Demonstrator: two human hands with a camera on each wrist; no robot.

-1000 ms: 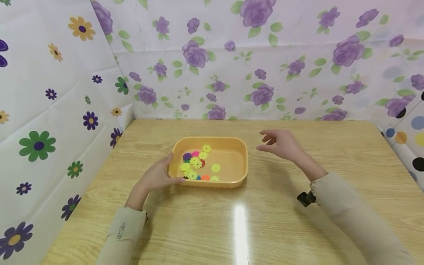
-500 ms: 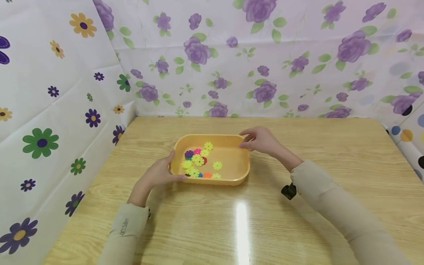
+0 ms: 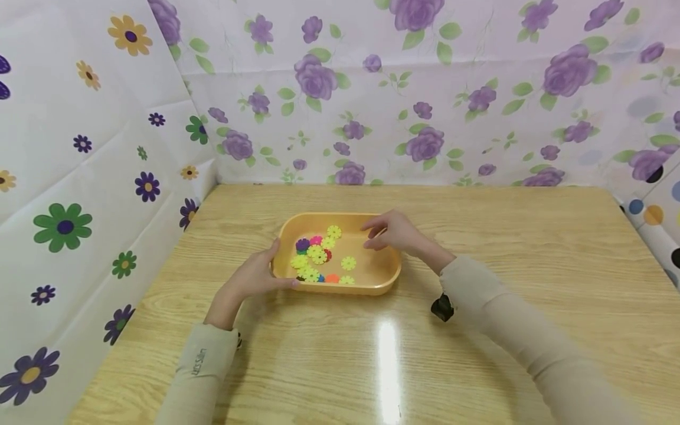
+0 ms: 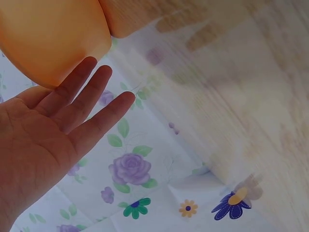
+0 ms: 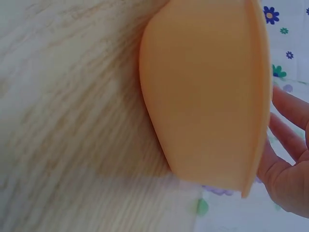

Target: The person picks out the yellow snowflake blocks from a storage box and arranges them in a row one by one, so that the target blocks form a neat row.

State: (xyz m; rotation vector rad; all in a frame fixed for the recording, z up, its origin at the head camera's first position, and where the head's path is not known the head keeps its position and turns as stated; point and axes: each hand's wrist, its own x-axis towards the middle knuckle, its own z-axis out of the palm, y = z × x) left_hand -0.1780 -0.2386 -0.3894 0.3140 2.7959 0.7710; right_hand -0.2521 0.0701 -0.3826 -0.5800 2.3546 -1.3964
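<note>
A shallow orange-yellow plastic basin (image 3: 366, 289) sits on the wooden table. In its left half lie several small flower-shaped plastic discs, mostly yellow (image 3: 347, 263), with purple (image 3: 303, 244), pink, red, orange and blue ones among them. My left hand (image 3: 252, 276) rests against the basin's left end, thumb along the front rim; its fingers (image 4: 79, 104) look straight in the left wrist view. Over the basin's right half is my right hand (image 3: 398, 233), fingers loosely bent and nothing between them. From the right wrist view, this hand (image 5: 292, 169) shows partly behind the basin's wall.
The wooden table (image 3: 504, 236) extends around the basin, with a bright light reflection in front. A purple-rose cloth (image 3: 319, 118) hangs at the back, and a flowered cloth (image 3: 79, 177) on the left. A black device (image 3: 442, 308) sits at my right wrist.
My right hand has moved left, from beside the basin to over its right half. The left hand has stayed at the left end, and the discs lie as before.
</note>
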